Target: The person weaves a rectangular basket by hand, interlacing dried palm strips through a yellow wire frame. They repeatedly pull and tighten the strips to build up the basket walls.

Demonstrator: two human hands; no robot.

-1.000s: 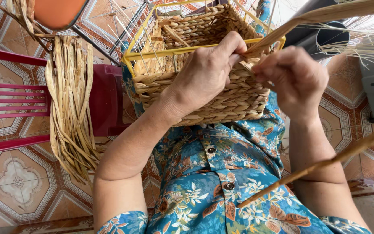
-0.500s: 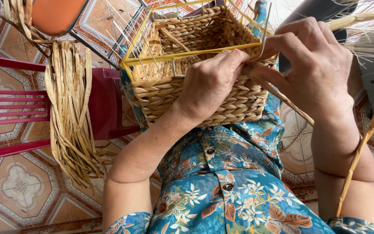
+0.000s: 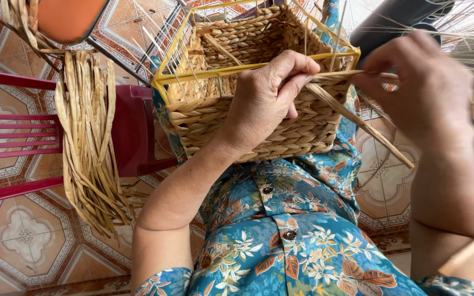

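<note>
Right hand (image 3: 429,93) has drawn the strand (image 3: 357,118) taut across the basket (image 3: 248,126).

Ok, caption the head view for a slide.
Left hand and right hand work a fibre strand along a woven basket with a yellow frame.

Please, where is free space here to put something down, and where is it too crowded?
Bare tiled floor lies below the red chair, left of the hanging straw bundle. Inside the woven basket some room shows. The front rim is crowded: the left hand, right hand and a loose strand meet there.
</note>
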